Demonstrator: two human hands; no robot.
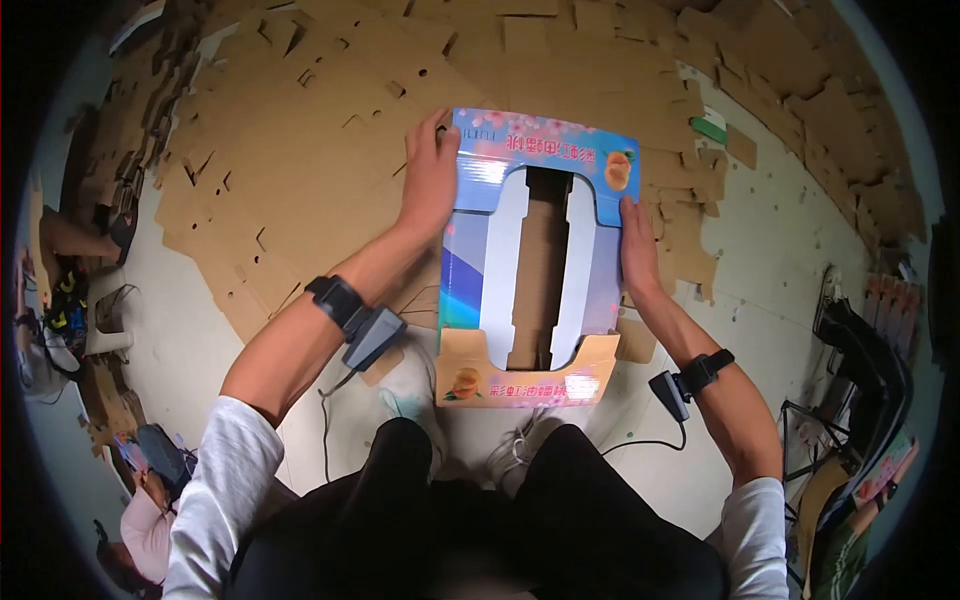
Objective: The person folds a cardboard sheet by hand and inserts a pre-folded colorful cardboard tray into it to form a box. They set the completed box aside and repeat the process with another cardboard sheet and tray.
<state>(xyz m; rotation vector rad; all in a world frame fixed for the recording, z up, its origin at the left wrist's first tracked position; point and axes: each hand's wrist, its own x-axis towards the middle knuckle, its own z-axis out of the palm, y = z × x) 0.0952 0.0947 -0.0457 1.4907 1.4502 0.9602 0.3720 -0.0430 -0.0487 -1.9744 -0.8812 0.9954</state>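
Note:
A printed cardboard fruit box (465, 235) is in front of me, above my shoes, with peach pictures and blossom on its blue and orange end flaps. Its top has a long opening with white side flaps, through which the bare brown inside shows. My left hand (432, 175) presses on its left side near the far corner, fingers along the edge. On the opposite side my right hand (640, 245) lies against the wall, thumb side up. The box is held between both hands. The undersides of the hands and the box's bottom are hidden.
Flattened cardboard sheets (330, 150) cover much of the pale floor (760, 330). A black chair (865, 370) stands at the right, near stacked printed cartons (890, 305). Other people sit at the lower left (150, 520) and lower right edges. Cables hang from the wrist devices (372, 335).

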